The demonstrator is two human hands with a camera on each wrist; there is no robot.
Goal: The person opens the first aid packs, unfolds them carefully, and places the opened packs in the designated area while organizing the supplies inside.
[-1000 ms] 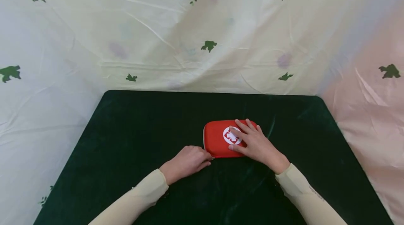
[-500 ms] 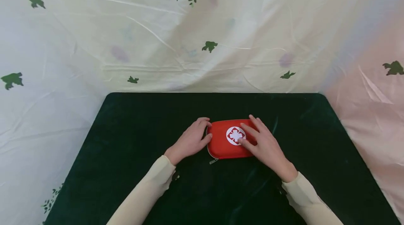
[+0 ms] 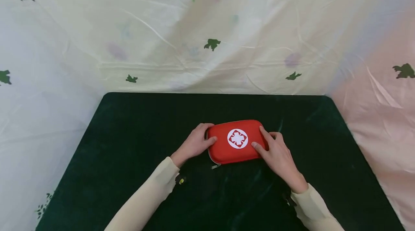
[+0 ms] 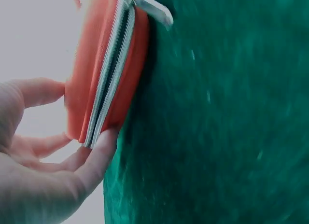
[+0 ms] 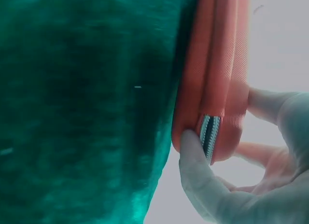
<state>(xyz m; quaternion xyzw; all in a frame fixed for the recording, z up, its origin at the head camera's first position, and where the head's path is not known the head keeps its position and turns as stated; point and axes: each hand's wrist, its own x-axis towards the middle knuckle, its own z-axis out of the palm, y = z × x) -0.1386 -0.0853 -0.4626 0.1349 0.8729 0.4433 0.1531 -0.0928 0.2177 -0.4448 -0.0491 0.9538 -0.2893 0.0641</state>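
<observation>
A red first-aid case [image 3: 227, 152] with a white round emblem lies on the dark green cloth, slightly turned. My left hand [image 3: 193, 141] grips its left end, thumb on the lid. At the right end my right hand [image 3: 279, 154] holds on, with thumb and a finger on top. A metal zipper pull [image 3: 215, 166] hangs at the front left corner. In the left wrist view the zipper teeth [image 4: 110, 72] run in two rows with a dark gap between them. Parted teeth [image 5: 209, 132] also show at the right end. The inside of the case is hidden.
The green-covered table [image 3: 146, 116] extends around the case on all sides. Behind it hangs a pale curtain [image 3: 155, 54] printed with leaves and birds, and a pinkish cloth [image 3: 382, 116] is at the right.
My left hand has left the zipper pull at the front corner and taken hold of the left end. My right hand has slid from the lid to the right end. The case has tilted slightly.
</observation>
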